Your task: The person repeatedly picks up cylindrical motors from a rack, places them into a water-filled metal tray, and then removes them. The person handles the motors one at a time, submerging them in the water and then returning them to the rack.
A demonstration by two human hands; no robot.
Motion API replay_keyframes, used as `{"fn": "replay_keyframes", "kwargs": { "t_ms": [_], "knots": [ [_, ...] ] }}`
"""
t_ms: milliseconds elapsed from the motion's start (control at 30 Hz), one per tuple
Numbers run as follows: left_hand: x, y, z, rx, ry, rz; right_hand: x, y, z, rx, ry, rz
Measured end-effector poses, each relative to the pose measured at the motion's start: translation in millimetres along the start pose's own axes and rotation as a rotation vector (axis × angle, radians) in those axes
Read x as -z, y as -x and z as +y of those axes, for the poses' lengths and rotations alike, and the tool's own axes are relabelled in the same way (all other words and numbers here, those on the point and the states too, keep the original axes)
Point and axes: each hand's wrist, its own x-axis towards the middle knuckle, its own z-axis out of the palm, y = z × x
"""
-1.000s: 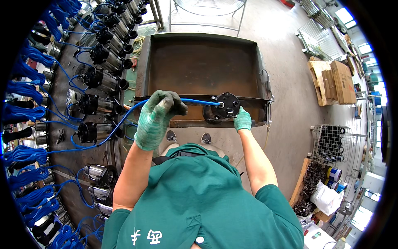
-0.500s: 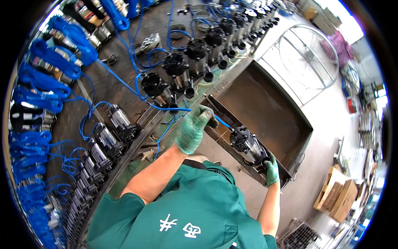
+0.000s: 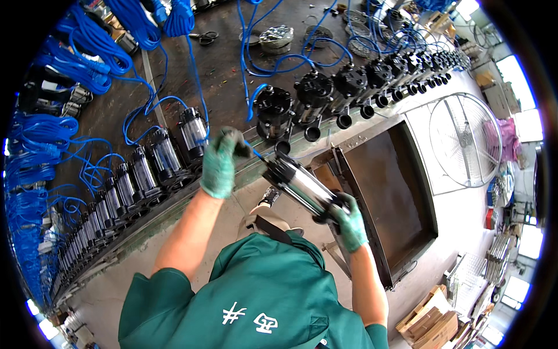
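My right hand, in a green glove, grips the black lower end of a cylindrical pump with a shiny steel body, held tilted in the air over the workbench edge. A blue cable runs from the pump's top end to my left hand, also green-gloved, which is closed around it just above the bench edge. My left hand hovers next to a row of similar pumps lying on the bench.
The dark workbench carries rows of black pumps with blue cables, coiled blue cable bundles at the left, scissors. A rusty metal tank stands to my right, a round fan guard and cardboard boxes beyond.
The pump has come up out of the tank and now hangs tilted between my hands near the bench edge. My view has swung left toward the bench.
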Motion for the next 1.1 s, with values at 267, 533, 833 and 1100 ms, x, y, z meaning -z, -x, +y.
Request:
{"fn": "replay_keyframes", "kwargs": {
  "t_ms": [267, 533, 833, 1100],
  "knots": [
    [47, -112, 79, -0.222, -0.471, 0.033, -175, -79, -7, -0.13, -0.069, -0.256],
    [100, -185, 81, -0.238, -0.549, 0.131, -259, -153, -15, -0.091, 0.02, -0.233],
    [137, -197, 30, -0.07, -1.154, -0.037, -254, -167, -43, -0.064, 0.309, -0.41],
    [65, -85, 46, -0.085, -1.055, -0.371, -112, -115, -7, -0.136, 0.292, -0.325]
  ]
}}
